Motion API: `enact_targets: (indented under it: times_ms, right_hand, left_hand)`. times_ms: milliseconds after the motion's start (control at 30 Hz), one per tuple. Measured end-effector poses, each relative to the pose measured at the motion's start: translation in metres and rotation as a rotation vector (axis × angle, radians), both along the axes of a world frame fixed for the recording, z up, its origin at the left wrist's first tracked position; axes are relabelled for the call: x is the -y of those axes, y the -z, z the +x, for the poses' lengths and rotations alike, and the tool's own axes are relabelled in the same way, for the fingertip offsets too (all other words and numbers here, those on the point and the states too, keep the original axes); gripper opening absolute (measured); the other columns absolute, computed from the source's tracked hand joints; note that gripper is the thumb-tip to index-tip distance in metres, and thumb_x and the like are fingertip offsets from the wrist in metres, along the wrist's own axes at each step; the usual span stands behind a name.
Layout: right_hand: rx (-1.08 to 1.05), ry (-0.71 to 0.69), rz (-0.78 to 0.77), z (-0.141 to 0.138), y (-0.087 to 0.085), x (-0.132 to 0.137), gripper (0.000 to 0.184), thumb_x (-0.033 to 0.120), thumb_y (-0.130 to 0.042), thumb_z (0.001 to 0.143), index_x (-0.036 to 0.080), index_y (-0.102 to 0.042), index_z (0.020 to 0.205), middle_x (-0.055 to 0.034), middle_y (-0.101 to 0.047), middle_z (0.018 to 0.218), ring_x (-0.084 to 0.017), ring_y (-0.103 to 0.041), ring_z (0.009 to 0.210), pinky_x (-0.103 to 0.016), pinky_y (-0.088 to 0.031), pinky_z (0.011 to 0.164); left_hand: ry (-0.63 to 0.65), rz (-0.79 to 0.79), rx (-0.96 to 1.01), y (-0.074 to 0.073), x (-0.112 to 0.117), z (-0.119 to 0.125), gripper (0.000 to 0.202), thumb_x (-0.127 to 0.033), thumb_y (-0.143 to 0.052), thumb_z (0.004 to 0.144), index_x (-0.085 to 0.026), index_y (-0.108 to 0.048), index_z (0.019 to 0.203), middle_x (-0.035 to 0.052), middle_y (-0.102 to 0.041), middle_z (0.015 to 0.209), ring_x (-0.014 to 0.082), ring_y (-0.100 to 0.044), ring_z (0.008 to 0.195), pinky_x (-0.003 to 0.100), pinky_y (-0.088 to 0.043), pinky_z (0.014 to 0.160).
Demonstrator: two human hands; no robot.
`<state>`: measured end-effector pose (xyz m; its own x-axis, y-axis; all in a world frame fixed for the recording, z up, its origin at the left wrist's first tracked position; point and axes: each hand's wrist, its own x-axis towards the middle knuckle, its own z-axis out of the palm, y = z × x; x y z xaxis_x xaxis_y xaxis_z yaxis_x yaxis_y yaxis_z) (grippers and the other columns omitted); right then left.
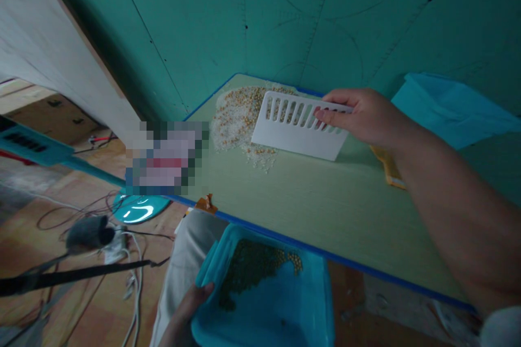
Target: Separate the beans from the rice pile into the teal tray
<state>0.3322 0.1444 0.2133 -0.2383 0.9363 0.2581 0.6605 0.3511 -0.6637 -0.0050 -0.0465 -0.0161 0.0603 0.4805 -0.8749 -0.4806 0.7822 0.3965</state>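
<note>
My right hand (pixel 354 114) pinches the slotted right part of a flat white plastic scraper (pixel 297 138), holding it tilted over the table. Just left of the scraper's edge lies a spread pile of yellow beans and small pale grains (pixel 238 116). Below the table's front edge, my left hand (pixel 189 303) grips the left rim of a blue plastic basin (pixel 293 303); most of its fingers are hidden. Dark green beans (pixel 248 265) lie along the basin's far left side, with some yellowish beans (pixel 293 261) beside them.
The pale green table (pixel 317 200) has a blue edge and stands against a green wall (pixel 203 27). A blue bag (pixel 451 108) and a yellow packet (pixel 386 165) lie at the right. A blurred-out item (pixel 166 160) sits at the left corner. Cables (pixel 136 282) run over the floor.
</note>
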Motion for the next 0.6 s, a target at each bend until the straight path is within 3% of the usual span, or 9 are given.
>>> enact_targets:
  times_ms: [233,400,600]
  right_hand:
    - [-0.054,-0.036,-0.047,-0.002,0.005,-0.002,0.014,0.036,-0.058,0.073,0.023,-0.062,0.078,0.0011,-0.062,0.07,-0.014,-0.055,0.062,-0.026,-0.04,0.055]
    - [-0.095,-0.052,-0.075,-0.005,0.005,0.0,0.015,0.038,-0.059,0.073,0.023,-0.062,0.075,0.0011,-0.062,0.07,-0.013,-0.055,0.06,-0.026,-0.04,0.054]
    - [-0.113,-0.052,-0.113,-0.01,0.002,0.004,0.015,0.035,-0.06,0.072,0.023,-0.063,0.078,-0.0001,-0.063,0.071,-0.015,-0.057,0.062,-0.027,-0.04,0.053]
  left_hand:
    - [-0.013,0.027,-0.016,0.005,-0.002,-0.003,0.068,-0.033,-0.073,0.038,-0.015,-0.063,0.102,0.0098,-0.071,0.092,0.0377,-0.037,0.116,0.042,-0.042,0.089]
    - [-0.094,-0.022,-0.011,0.002,-0.005,-0.004,0.08,-0.022,-0.072,0.037,-0.012,-0.055,0.115,0.0082,-0.073,0.086,0.0338,-0.033,0.119,0.036,-0.045,0.085]
    - [-0.058,-0.013,0.111,-0.012,-0.004,0.005,0.073,-0.024,-0.073,0.043,-0.016,-0.057,0.114,0.0096,-0.071,0.092,0.0406,-0.042,0.111,0.048,-0.047,0.081]
